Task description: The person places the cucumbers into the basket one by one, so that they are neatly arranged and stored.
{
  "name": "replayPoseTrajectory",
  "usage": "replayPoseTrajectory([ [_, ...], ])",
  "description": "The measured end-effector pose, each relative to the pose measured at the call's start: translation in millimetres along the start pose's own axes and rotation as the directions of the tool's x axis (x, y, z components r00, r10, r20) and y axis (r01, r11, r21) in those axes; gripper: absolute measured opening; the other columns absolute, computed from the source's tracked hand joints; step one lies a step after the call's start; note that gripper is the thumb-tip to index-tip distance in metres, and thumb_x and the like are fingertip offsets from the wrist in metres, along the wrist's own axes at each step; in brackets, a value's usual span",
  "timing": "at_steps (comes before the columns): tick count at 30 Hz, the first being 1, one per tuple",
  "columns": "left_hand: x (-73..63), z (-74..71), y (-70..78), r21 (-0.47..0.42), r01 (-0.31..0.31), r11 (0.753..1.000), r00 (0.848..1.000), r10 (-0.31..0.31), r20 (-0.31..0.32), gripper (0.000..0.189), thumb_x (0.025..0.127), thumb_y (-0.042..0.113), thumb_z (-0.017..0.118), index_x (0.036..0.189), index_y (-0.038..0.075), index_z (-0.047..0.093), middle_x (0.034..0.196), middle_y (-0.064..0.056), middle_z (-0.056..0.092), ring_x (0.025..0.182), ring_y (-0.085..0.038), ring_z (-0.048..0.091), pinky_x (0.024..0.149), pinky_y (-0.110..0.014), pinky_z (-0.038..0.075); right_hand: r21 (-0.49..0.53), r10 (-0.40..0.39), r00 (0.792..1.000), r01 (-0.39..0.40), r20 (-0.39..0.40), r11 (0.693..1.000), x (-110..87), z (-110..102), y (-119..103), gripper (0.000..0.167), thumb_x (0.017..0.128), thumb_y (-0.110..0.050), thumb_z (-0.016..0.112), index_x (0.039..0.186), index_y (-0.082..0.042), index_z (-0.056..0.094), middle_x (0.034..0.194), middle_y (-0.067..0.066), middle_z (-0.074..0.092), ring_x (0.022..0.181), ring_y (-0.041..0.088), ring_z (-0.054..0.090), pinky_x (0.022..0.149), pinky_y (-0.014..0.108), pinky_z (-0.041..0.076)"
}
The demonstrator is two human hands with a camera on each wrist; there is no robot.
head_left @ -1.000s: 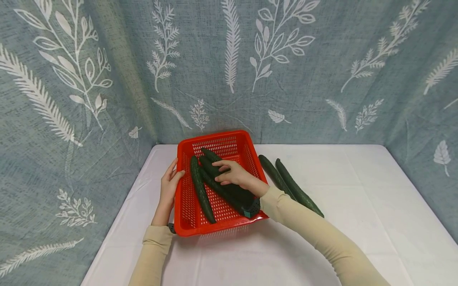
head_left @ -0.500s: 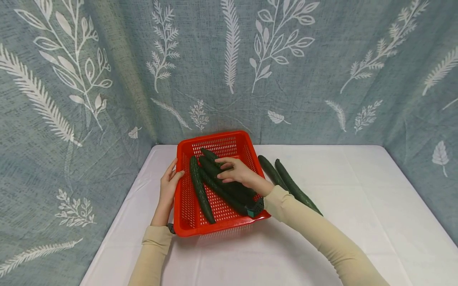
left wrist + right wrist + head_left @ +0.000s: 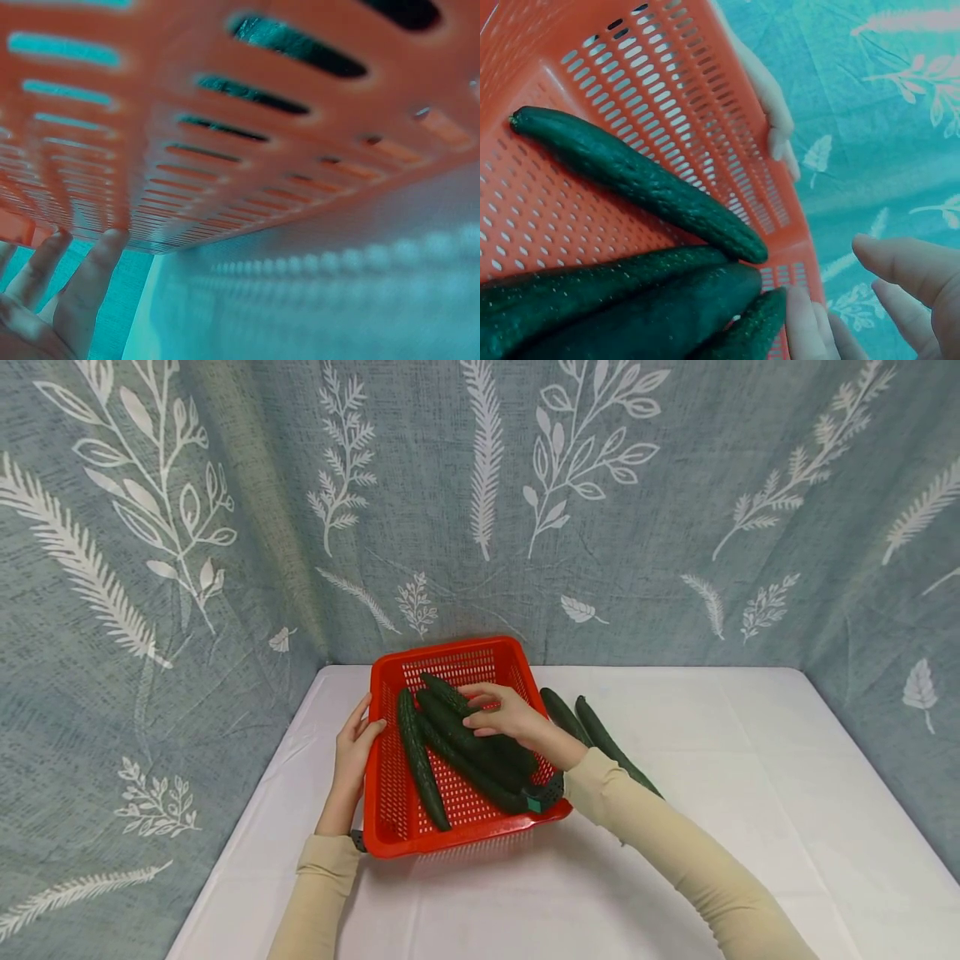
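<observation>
A red plastic basket [image 3: 465, 849] with slotted walls stands on the table, holding several dark green cucumbers [image 3: 422, 760]. At its left side my left hand [image 3: 358, 743] holds the rim, thumb over the edge and fingers along the outer wall. In the left wrist view, fingers [image 3: 94, 277] touch that slotted wall from outside. My right hand [image 3: 510, 718] is over the cucumbers in the basket, its fingers loosely bent and spread. In the right wrist view, a fingertip [image 3: 799, 315] lies close to a cucumber's end; whether it touches cannot be told. Nothing is gripped there.
Two more cucumbers [image 3: 600, 727] lie on the white tablecloth [image 3: 735, 760] right of the basket, partly hidden by the right sleeve [image 3: 660, 835]. A blue-grey curtain [image 3: 427, 527] with white leaf prints hangs behind and at both sides of the table.
My right hand has shifted slightly to the right and back over the cucumbers, uncovering more of them. The left hand and the basket have stayed in place.
</observation>
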State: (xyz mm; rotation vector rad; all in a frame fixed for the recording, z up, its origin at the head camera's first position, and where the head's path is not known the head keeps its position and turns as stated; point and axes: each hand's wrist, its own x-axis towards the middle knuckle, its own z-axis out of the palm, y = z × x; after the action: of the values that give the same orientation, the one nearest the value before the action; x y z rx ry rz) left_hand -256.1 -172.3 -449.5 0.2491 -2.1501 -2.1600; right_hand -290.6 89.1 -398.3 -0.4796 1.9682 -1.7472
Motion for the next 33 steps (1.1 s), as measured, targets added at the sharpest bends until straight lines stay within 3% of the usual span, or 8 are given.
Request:
replayPoseTrajectory([
  [7,5.3,-1.0,-9.9,0.009,-0.021,1.000,1.000,0.022,-0.022,0.054,0.093,0.018,0.051,0.144,0.029,0.035,0.130,-0.016,0.051,0.091,-0.016,0.063,0.070,-0.026,0.055,-0.001,-0.026,0.999,0.026,-0.019,1.000,-5.0,-10,-4,0.052,0.088,-0.005,0.060,0.137,-0.009,0.044,0.136,0.025,0.040,0.108,0.035,0.057,0.087,0.039,0.051],
  [14,3.5,-2.4,-8.8,0.013,-0.008,1.000,1.000,0.009,-0.015,0.054,0.094,0.018,0.050,0.144,0.028,0.034,0.131,-0.016,0.051,0.089,-0.012,0.063,0.070,-0.025,0.055,-0.017,-0.012,0.999,0.012,-0.035,1.000,-9.9,-19,-5,0.053,0.088,-0.007,0.060,0.138,-0.010,0.043,0.135,0.023,0.041,0.107,0.031,0.058,0.088,0.038,0.051],
  [21,-3.5,-0.3,1.5,0.017,0.010,1.000,1.000,-0.010,0.007,0.055,0.094,0.017,0.050,0.145,0.024,0.032,0.134,-0.018,0.048,0.094,-0.016,0.062,0.073,-0.028,0.055,-0.030,-0.033,0.998,0.032,-0.055,0.999,-14.7,-32,-7,0.054,0.088,-0.005,0.059,0.138,-0.008,0.042,0.131,0.020,0.044,0.107,0.031,0.057,0.088,0.040,0.050],
  [25,3.0,-1.2,-7.5,0.011,-0.016,1.000,1.000,0.016,-0.007,0.054,0.094,0.017,0.050,0.145,0.026,0.034,0.133,-0.018,0.049,0.089,-0.011,0.063,0.070,-0.025,0.055,-0.029,-0.048,0.997,0.046,-0.066,0.999,-20.3,-40,-13,0.054,0.088,-0.005,0.060,0.139,-0.008,0.041,0.131,0.019,0.044,0.110,0.031,0.055,0.090,0.040,0.049],
  [33,4.5,-1.9,-8.1,0.020,-0.019,1.000,1.000,0.019,-0.011,0.054,0.094,0.018,0.050,0.144,0.028,0.034,0.132,-0.016,0.050,0.089,-0.011,0.063,0.070,-0.026,0.055,0.006,-0.036,0.995,0.037,-0.088,0.999,-31.0,-57,-17,0.057,0.089,-0.005,0.059,0.141,-0.009,0.037,0.136,0.019,0.040,0.119,0.034,0.048,0.097,0.047,0.043],
])
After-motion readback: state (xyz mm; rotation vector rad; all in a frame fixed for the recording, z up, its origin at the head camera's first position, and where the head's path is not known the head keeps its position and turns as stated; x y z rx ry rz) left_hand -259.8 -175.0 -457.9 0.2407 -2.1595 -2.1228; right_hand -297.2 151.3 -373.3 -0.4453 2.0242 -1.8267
